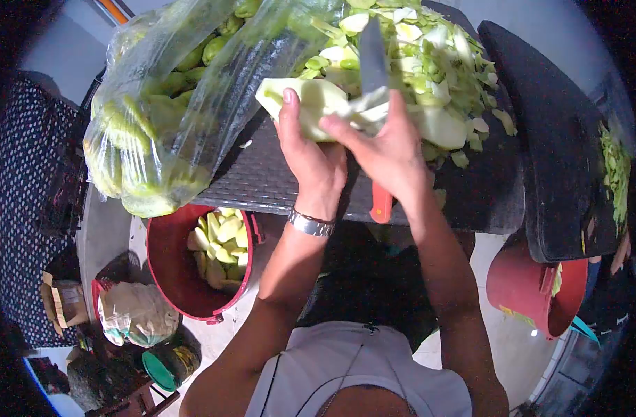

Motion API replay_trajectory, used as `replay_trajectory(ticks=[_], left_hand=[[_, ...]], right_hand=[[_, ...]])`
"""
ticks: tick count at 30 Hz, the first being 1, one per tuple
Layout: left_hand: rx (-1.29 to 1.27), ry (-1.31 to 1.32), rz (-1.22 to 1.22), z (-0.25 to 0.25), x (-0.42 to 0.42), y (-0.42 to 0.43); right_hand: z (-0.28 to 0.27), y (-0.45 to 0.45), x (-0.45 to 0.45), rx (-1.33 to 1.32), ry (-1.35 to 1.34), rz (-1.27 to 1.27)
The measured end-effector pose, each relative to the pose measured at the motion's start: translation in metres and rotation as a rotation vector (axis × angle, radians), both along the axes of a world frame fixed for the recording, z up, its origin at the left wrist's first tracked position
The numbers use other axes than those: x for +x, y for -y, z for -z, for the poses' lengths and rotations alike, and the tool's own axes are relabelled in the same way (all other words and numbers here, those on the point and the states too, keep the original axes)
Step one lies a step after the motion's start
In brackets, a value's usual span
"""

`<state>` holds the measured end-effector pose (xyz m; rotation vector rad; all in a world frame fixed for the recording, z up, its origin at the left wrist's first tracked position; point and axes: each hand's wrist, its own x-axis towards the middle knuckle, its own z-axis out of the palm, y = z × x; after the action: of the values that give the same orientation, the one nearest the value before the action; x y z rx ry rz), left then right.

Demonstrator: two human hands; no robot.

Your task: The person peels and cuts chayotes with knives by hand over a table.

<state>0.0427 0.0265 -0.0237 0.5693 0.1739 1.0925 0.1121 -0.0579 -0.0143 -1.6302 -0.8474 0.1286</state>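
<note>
My left hand (310, 149) is closed around a pale, peeled chayote (314, 94), its thumb lying along the near side. In my right hand (394, 149) is a knife (373, 59), blade pointing away from me and orange handle jutting out below the palm. The right thumb reaches close to the chayote, and pale slivers blur between the hands. Just right of the right hand lies another pale, peeled piece (439, 126). Behind both hands spreads a heap of green and white peelings (436, 59).
A clear plastic bag of green chayotes (148, 132) sits left on the dark woven table (262, 174). Below stands a red bucket (161, 278) holding pale cut pieces. Another red bucket (516, 285) is at right, under a second dark surface (547, 139) with shreds near its edge.
</note>
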Motion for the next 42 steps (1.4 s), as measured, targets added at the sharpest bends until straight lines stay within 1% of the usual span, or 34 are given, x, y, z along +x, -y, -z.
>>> replay_trajectory(ticks=[1, 4, 5, 8, 9, 10, 12, 13, 14, 16, 18, 19, 21, 22, 24, 27, 28, 30, 32, 34, 36, 37, 39, 40, 42], left_hand=[[0.013, 0.009, 0.018, 0.002, -0.001, 0.001], [-0.004, -0.036, -0.120, -0.001, 0.003, 0.007], [0.019, -0.032, -0.122, 0.001, 0.003, 0.005], [-0.031, 0.009, -0.172, -0.011, -0.006, 0.004], [0.038, -0.057, -0.255, -0.012, -0.007, -0.003], [0.016, -0.083, -0.247, -0.018, -0.017, -0.005], [0.108, -0.292, -0.291, -0.032, -0.049, -0.012], [0.195, -0.430, -0.305, -0.032, -0.075, -0.016], [0.286, -0.567, -0.318, -0.033, -0.103, -0.022], [0.487, -0.915, -0.370, -0.040, -0.162, -0.030], [0.843, -1.317, -0.299, -0.055, -0.218, -0.040], [0.928, -1.377, -0.269, -0.055, -0.244, -0.044], [1.056, -1.513, -0.142, -0.064, -0.261, -0.043], [1.022, -1.543, -0.164, -0.063, -0.258, -0.037], [1.003, -1.874, -0.204, -0.063, -0.258, -0.040], [1.049, -1.753, -0.284, -0.057, -0.244, -0.032], [1.094, -1.651, -0.329, -0.054, -0.235, -0.027], [1.169, -1.445, -0.414, -0.048, -0.206, -0.014], [1.289, -1.321, -0.255, -0.046, -0.176, -0.007], [1.259, -1.218, -0.002, -0.048, -0.139, 0.011], [1.372, -1.035, 0.046, -0.038, -0.103, 0.019], [1.350, -1.046, 0.047, -0.039, -0.088, 0.023], [1.305, -1.069, 0.046, -0.041, -0.062, 0.027], [1.334, -1.058, 0.011, -0.044, -0.053, 0.027], [1.391, -1.034, -0.059, -0.052, -0.036, 0.026]], right_hand=[[-0.003, 0.002, -0.006, -0.133, 0.117, 0.042], [0.007, -0.006, -0.009, -0.058, 0.018, 0.036], [0.007, -0.007, -0.009, -0.076, 0.078, 0.052], [0.003, -0.007, -0.002, -0.158, 0.074, 0.118], [0.007, -0.008, 0.005, -0.202, 0.078, 0.127], [0.006, -0.005, 0.009, -0.209, 0.146, 0.138], [0.000, 0.003, 0.021, -0.225, 0.292, 0.158], [-0.004, 0.010, 0.030, -0.260, 0.271, 0.133], [-0.005, 0.019, 0.043, -0.222, 0.309, 0.098], [0.003, 0.043, 0.074, -0.160, 0.708, 0.225], [0.010, 0.073, 0.112, -0.361, 0.621, 0.261], [0.010, 0.084, 0.123, -0.463, 0.580, 0.278], [-0.015, 0.097, 0.128, -0.697, 0.414, 0.187], [-0.023, 0.102, 0.129, -0.809, 0.327, 0.143], [-0.011, 0.104, 0.135, -0.807, 0.260, 0.115], [-0.007, 0.102, 0.138, -0.842, 0.219, 0.089], [-0.009, 0.102, 0.133, -0.864, 0.207, 0.087], [-0.016, 0.101, 0.117, -0.786, 0.216, 0.110], [-0.017, 0.101, 0.112, -0.731, 0.225, 0.114], [-0.016, 0.102, 0.112, -0.696, 0.236, 0.109], [-0.010, 0.106, 0.120, -0.623, 0.281, 0.102], [-0.009, 0.108, 0.125, -0.587, 0.303, 0.099], [-0.020, 0.112, 0.132, -0.644, 0.375, 0.159], [-0.026, 0.114, 0.134, -0.675, 0.405, 0.187], [-0.044, 0.116, 0.139, -0.621, 0.469, 0.274]])
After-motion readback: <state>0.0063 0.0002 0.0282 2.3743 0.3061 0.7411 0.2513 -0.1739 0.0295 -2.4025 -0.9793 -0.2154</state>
